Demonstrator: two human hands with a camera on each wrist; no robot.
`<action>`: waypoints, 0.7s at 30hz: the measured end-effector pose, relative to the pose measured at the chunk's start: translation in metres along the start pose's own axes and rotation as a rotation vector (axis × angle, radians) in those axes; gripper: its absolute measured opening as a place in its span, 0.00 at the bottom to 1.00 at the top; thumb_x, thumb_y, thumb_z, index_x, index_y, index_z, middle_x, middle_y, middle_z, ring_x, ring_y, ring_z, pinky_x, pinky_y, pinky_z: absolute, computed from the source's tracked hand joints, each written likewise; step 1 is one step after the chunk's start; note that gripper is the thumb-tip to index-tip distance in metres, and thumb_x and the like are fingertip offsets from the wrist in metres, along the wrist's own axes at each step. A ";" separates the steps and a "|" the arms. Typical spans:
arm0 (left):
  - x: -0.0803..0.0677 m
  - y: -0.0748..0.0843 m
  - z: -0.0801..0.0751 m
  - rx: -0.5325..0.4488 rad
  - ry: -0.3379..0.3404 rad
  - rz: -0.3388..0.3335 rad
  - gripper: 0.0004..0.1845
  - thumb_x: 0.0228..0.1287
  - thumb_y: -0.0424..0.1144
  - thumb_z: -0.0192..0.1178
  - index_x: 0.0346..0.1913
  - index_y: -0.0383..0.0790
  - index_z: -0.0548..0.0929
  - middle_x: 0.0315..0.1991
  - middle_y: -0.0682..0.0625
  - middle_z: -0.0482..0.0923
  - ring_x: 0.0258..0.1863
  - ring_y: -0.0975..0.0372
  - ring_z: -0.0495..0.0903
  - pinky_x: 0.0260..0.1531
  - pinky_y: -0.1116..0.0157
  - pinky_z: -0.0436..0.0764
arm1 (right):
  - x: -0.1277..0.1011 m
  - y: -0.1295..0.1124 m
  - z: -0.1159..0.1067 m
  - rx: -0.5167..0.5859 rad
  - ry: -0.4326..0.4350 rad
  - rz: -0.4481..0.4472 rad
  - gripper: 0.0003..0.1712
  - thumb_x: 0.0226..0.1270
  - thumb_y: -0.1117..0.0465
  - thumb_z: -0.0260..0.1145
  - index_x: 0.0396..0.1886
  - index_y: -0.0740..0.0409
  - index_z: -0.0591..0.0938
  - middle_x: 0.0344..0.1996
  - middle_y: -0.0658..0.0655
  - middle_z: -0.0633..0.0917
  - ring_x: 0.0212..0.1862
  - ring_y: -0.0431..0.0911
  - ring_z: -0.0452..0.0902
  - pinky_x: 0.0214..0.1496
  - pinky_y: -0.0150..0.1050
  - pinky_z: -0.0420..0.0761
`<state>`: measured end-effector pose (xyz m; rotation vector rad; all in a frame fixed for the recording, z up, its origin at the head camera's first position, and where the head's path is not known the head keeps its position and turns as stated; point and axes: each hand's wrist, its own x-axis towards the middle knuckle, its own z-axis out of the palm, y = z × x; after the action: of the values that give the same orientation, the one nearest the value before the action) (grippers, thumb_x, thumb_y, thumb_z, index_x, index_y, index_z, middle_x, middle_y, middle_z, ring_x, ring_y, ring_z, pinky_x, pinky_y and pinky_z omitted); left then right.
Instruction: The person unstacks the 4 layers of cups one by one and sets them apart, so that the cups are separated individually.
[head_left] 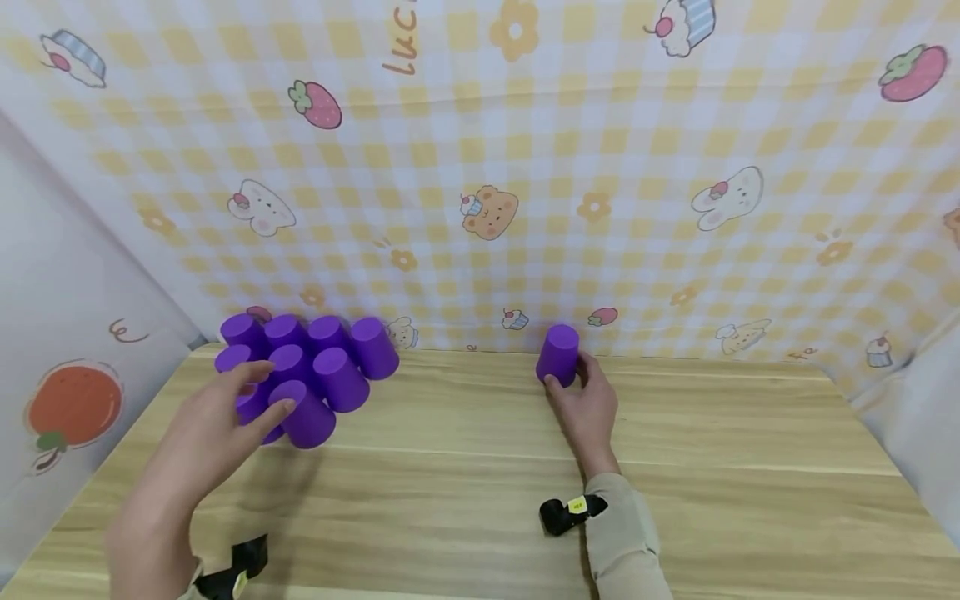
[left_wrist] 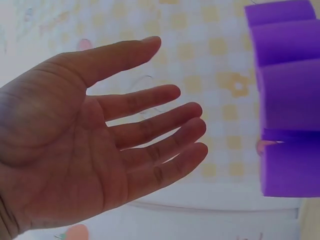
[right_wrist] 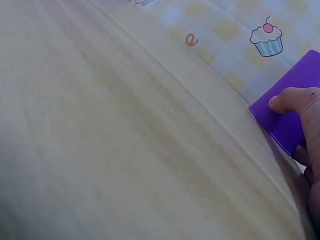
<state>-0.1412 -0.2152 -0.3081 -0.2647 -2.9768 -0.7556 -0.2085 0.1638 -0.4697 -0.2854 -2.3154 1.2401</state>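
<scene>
Several upside-down purple cups (head_left: 341, 382) stand in a tight cluster at the back left of the wooden table. My left hand (head_left: 213, 425) hovers over the near side of that cluster, thumb and fingers spread. From the left wrist, the same hand (left_wrist: 125, 135) shows straight fingers and a bare palm, apart from the row of cups (left_wrist: 290, 100). Away to the right, a single purple cup (head_left: 558, 354) stands upside down by the back edge. My right hand (head_left: 588, 408) grips it low, its thumb (right_wrist: 290, 99) across the side and its fingers partly hidden behind.
A yellow-and-white checked cloth (head_left: 480, 150) with cartoon prints hangs right behind the table's back edge. White cloth (head_left: 60, 275) closes off the left side. Bare wood (head_left: 457, 467) lies between the two arms.
</scene>
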 end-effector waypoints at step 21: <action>-0.057 0.021 -0.024 -0.012 0.301 0.181 0.23 0.50 0.40 0.62 0.52 0.48 0.72 0.45 0.53 0.74 0.44 0.77 0.65 0.39 0.84 0.64 | -0.045 -0.100 0.040 -0.015 -0.557 -0.143 0.35 0.40 0.56 0.71 0.50 0.62 0.70 0.43 0.57 0.77 0.45 0.48 0.72 0.48 0.40 0.71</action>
<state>-0.0813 -0.2171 -0.2834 -0.3785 -2.6259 -0.7203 -0.1858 0.0601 -0.4201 0.2545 -2.7443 1.3563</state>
